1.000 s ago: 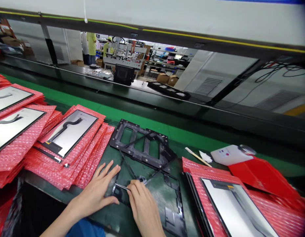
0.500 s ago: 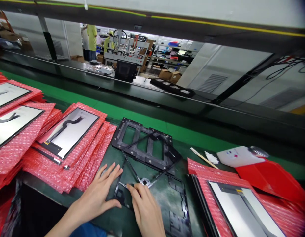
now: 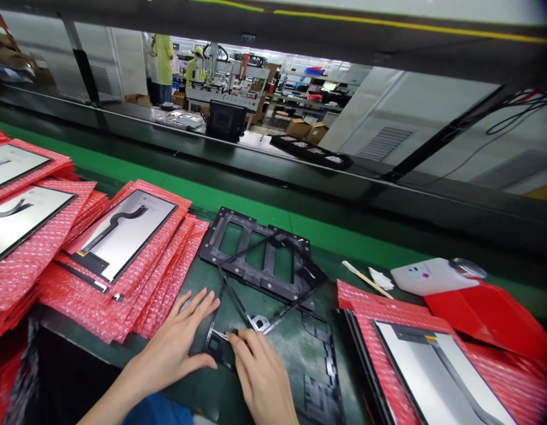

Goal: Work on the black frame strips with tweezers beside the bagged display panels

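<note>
Centrally, near front edge of dark green mat [image 3: 206,386], thin black frame [image 3: 216,349] lies flat. Right hand [image 3: 262,378] rests over frame's left end, fingers pressed together, pinching thin metal tool [image 3: 220,334] (tip points left). Left hand [image 3: 173,351] lies flat beside it, fingers spread, fingertips at frame's left edge. Just behind: black fixture plate [image 3: 255,251]. Left: stacks of red bubble wrap [image 3: 167,277] bearing display panels [image 3: 123,236]. Right: another wrapped panel [image 3: 415,372], white bottle [image 3: 426,275], wooden stick [image 3: 365,278].

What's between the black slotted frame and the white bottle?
In the head view, a thin pale stick and a small white scrap lie between the black slotted frame and the white bottle.
</note>
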`<state>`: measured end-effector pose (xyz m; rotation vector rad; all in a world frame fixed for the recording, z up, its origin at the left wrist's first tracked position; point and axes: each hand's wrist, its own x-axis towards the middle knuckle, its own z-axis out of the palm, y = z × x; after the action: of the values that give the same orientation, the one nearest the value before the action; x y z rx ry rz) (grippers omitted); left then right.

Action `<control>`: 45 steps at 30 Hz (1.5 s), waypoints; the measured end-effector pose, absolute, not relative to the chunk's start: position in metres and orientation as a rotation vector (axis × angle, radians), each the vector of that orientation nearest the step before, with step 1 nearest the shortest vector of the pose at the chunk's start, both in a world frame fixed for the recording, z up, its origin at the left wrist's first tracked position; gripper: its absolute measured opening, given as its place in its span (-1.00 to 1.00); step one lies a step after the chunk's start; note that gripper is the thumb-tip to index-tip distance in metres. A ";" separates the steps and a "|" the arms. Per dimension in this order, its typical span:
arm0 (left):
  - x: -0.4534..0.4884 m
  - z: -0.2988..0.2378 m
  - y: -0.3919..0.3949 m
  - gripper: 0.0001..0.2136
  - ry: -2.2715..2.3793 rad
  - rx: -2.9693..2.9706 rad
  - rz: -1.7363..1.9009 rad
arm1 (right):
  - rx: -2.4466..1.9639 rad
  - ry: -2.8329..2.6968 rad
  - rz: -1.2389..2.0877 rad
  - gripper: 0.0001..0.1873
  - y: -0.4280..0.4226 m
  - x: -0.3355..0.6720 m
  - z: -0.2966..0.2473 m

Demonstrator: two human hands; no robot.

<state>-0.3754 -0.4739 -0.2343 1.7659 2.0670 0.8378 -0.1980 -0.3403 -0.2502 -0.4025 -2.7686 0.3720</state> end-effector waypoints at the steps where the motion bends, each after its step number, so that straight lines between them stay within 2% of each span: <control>1: -0.376 -0.234 -0.474 -0.07 2.065 1.767 0.847 | -0.384 -2.778 0.370 -0.65 -0.341 -0.197 -0.250; 13: -0.376 -0.235 -0.474 -0.04 2.079 1.757 0.876 | -0.361 -2.756 0.540 -0.76 -0.346 -0.196 -0.242; 31: -0.374 -0.232 -0.477 -0.45 2.122 2.011 0.711 | -0.585 -2.489 0.530 -0.79 -0.342 -0.195 -0.246; 36: -0.370 -0.229 -0.484 -0.47 2.118 2.095 0.644 | -0.612 -2.457 0.532 -0.78 -0.339 -0.196 -0.246; 41: -0.369 -0.229 -0.490 -0.45 2.137 2.141 0.742 | -0.590 -2.467 0.528 -0.79 -0.340 -0.197 -0.247; 45: -0.369 -0.227 -0.491 -0.55 2.173 2.217 0.728 | -0.543 -2.487 0.509 -0.81 -0.343 -0.196 -0.248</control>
<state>-0.3686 -0.4910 -0.2273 2.2172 2.1728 0.7282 -0.1964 -0.3429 -0.2483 -0.5433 -2.4871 0.5086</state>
